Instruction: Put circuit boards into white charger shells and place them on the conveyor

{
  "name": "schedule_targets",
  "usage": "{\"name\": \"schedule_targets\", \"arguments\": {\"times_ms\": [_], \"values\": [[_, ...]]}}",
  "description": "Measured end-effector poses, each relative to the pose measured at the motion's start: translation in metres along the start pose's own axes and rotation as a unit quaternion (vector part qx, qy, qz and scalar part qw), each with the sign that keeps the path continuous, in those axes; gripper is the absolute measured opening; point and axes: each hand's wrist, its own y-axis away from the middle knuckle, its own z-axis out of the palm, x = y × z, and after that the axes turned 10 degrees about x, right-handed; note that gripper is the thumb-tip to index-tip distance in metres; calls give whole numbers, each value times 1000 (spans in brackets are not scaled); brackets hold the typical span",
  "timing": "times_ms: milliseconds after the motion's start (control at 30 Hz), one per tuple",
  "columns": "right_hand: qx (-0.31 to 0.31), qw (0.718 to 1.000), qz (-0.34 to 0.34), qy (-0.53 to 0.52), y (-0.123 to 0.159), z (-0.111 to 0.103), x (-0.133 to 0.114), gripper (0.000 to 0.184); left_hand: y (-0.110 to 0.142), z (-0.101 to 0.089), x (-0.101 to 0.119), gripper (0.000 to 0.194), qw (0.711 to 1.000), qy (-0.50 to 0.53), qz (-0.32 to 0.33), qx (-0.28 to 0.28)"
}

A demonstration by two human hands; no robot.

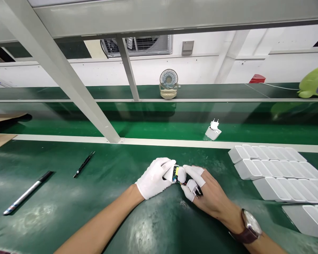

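Note:
Around a small white charger case [169, 174], my left hand [155, 178] is closed, in a white glove. A circuit board [175, 174] with a yellow part sticks out of the case toward the right. My right hand [205, 188], wearing white finger covers and a wristwatch, is closed on a white plug piece [192, 185] with metal prongs, just right of the board. Something black lies under the fingers there; its kind is partly hidden. Both hands are close together above the green table [116, 211].
Rows of white charger cases [275, 169] stand at right. On the green belt behind is another white charger [213, 130] with prongs. A black pen [84, 164] and a silver-black marker-like stick [28, 193] lie left. A slanted post [69, 81] and small fan [169, 83] stand beyond.

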Motion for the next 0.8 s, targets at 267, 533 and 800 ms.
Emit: {"name": "schedule_targets", "arguments": {"times_ms": [267,533,800], "values": [[-27,999,22,-20,2,1,1,71,0,0,0,54,1000,-3,-16,-11],[-18,1000,17,-18,4,2,0,74,0,0,-1,55,1000,-2,-17,-24],[-4,1000,7,-17,2,3,-1,71,0,2,0,55,1000,-6,-6,-5]]}}
